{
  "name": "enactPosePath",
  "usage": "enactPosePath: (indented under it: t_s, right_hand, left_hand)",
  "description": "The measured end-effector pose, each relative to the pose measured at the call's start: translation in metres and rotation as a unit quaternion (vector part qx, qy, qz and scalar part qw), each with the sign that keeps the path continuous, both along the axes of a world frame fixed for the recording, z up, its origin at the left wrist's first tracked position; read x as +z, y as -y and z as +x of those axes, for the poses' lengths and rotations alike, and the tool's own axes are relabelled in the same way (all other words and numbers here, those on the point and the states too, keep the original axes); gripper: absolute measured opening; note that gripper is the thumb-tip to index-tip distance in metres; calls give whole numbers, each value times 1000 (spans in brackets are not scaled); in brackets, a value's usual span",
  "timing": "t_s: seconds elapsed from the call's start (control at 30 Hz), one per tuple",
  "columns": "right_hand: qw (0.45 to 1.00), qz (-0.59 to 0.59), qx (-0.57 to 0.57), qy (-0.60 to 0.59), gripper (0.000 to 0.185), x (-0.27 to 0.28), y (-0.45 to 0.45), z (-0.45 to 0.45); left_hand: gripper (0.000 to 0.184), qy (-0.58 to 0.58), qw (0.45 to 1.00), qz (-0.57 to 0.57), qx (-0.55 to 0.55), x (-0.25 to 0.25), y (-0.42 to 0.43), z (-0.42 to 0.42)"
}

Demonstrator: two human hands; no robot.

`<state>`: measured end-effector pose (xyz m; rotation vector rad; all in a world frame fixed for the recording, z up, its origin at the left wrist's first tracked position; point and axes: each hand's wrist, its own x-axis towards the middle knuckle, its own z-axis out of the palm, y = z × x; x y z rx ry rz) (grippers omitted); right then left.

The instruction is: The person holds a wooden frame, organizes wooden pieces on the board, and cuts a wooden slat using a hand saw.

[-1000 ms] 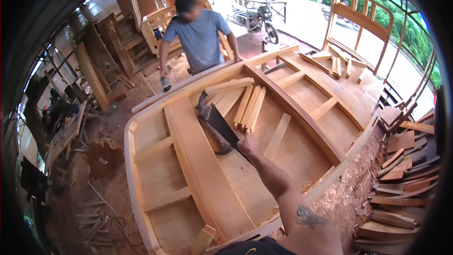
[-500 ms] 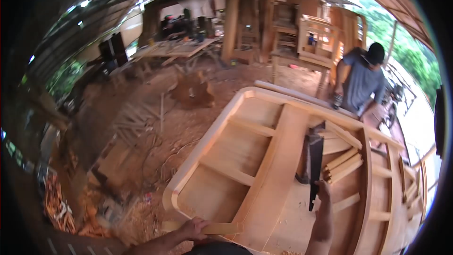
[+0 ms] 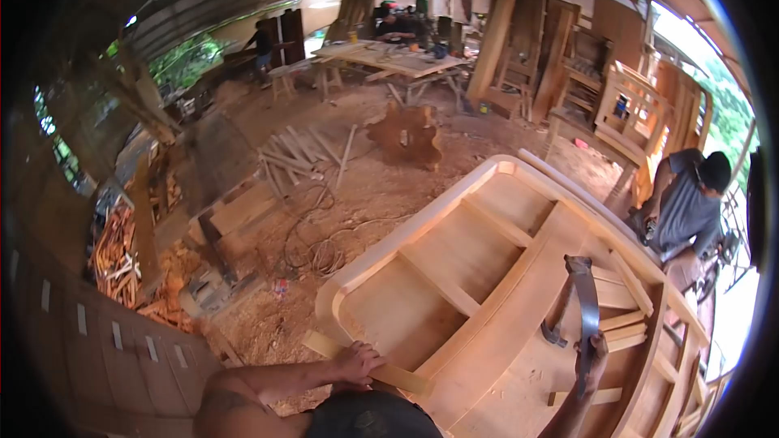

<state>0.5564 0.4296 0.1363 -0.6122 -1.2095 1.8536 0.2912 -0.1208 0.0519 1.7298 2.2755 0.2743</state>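
My left hand (image 3: pixel 359 362) is closed around a flat wooden strip (image 3: pixel 406 380), which lies across the near edge of a large wooden frame panel (image 3: pixel 442 276). On the right, my right hand (image 3: pixel 596 350) grips what looks like a handsaw (image 3: pixel 586 300) by the narrow end of its dark blade. The saw's wider end points away from me, over the panel. Just left of the blade lies a hammer (image 3: pixel 555 336), its handle partly hidden by the saw. Short wooden pieces (image 3: pixel 623 331) rest in the panel beside my right hand.
A co-worker in a grey shirt (image 3: pixel 686 203) bends over the panel's far right side. Cables (image 3: pixel 324 253) and scrap sticks (image 3: pixel 299 150) litter the dirt floor at left. Farther back stand a worktable (image 3: pixel 389 57), a chair frame (image 3: pixel 629 113) and leaning boards (image 3: pixel 491 49).
My view has swung left, so the panel and co-worker appear farther right. The saw has turned, showing more of its blade's side. My left hand still holds the strip.
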Motion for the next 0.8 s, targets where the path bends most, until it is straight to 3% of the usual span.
enactPosePath:
  t_s: [0.23,0.27,0.37,0.5,0.63,0.7,0.73,0.8]
  right_hand:
    - [996,-2,81,-39,17,51,72,10]
    - [995,1,93,-33,24,50,75,13]
    - [998,-2,65,-5,38,85,117,7]
    - [992,-36,112,37,35,102,137,8]
    - [982,-98,157,-20,26,102,154,-2]
    - [978,-94,184,22,25,109,166,-6]
    - [976,-89,194,41,24,113,170,-6]
    - [971,-71,213,79,23,119,177,-8]
  left_hand:
    - [81,64,996,-25,50,31,-12,1]
    - [83,69,996,-21,49,28,-14,-2]
    - [81,81,987,126,57,38,-38,-11]
    - [71,1,964,264,11,100,-113,-10]
    - [72,-49,943,326,-53,145,-185,-1]
    - [74,-80,937,336,-57,159,-211,8]
    - [67,-98,924,365,-59,162,-223,13]
    - [58,-98,942,311,-78,154,-238,11]
